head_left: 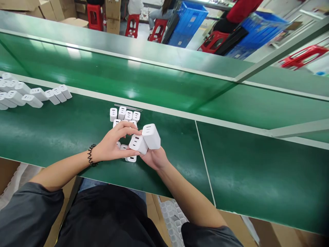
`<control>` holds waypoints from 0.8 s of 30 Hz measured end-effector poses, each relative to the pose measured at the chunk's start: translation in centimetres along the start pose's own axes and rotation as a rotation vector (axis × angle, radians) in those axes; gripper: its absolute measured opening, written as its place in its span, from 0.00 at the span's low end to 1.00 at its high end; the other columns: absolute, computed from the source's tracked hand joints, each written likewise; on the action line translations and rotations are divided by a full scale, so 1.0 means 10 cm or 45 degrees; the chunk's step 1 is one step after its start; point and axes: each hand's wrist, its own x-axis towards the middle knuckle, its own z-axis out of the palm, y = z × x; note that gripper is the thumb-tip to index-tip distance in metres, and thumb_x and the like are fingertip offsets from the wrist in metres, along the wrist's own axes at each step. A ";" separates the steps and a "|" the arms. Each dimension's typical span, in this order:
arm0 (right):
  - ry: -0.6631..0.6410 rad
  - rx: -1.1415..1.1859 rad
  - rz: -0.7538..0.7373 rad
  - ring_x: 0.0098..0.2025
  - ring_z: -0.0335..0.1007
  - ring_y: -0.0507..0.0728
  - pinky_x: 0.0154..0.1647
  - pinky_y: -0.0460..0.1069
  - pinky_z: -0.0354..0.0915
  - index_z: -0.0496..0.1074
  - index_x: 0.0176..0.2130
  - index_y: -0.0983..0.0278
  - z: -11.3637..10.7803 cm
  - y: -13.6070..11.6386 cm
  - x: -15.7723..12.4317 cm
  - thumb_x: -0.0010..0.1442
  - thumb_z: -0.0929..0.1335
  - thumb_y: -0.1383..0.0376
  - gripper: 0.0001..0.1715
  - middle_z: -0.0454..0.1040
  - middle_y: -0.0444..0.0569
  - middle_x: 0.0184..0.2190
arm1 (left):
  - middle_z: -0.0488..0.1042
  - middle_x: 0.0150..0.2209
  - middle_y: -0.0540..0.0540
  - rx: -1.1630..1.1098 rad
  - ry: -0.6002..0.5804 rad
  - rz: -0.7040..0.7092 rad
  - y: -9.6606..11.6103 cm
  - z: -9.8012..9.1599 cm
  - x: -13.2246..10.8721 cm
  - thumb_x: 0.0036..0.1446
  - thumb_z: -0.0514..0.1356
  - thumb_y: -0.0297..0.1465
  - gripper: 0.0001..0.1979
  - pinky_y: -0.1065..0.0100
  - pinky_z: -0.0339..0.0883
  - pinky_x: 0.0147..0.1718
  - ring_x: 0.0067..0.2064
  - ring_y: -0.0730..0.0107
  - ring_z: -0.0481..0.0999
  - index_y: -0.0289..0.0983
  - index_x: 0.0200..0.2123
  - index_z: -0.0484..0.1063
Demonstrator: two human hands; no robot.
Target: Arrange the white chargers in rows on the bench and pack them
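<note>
Two white chargers with port slots in their end faces are held together over the green bench. My right hand (155, 158) is closed around them from below, its fingers mostly hidden behind them. The upper charger (152, 136) leans against the lower charger (139, 144). From the left, my left hand (115, 142), with a black coil band at the wrist, pinches the lower charger between thumb and fingertips. Behind and under my left hand stands a group of similar chargers (129, 115), partly covered by it.
More white chargers (33, 100) lie in a cluster at the bench's left. A thin strip (128, 107) lies behind the near group. A raised ledge (164, 68) and a slanting metal post (277, 51) bound the far side. Beyond are red stools (158, 30), blue crates (189, 20) and seated people.
</note>
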 end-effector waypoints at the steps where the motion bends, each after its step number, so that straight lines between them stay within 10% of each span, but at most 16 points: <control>1: -0.014 -0.012 0.011 0.51 0.76 0.66 0.54 0.66 0.72 0.71 0.46 0.57 -0.02 0.02 0.01 0.55 0.73 0.48 0.23 0.78 0.50 0.46 | 0.73 0.47 0.41 0.002 0.018 0.030 0.01 0.00 0.00 0.56 0.68 0.39 0.19 0.61 0.74 0.45 0.49 0.62 0.75 0.40 0.48 0.71; 16: -0.001 -0.428 -0.289 0.59 0.69 0.66 0.60 0.65 0.66 0.74 0.47 0.56 -0.16 -0.09 -0.06 0.57 0.72 0.51 0.20 0.74 0.50 0.56 | 0.78 0.47 0.43 0.079 0.109 0.223 0.04 0.05 -0.02 0.58 0.67 0.32 0.25 0.62 0.75 0.45 0.47 0.64 0.78 0.39 0.57 0.64; 24: 0.030 -0.459 -0.460 0.29 0.71 0.54 0.29 0.52 0.72 0.77 0.44 0.56 -0.34 -0.23 -0.03 0.59 0.70 0.56 0.13 0.78 0.48 0.45 | 0.76 0.46 0.42 0.154 0.125 0.261 0.05 0.01 0.00 0.56 0.69 0.30 0.27 0.63 0.74 0.46 0.47 0.64 0.76 0.35 0.57 0.65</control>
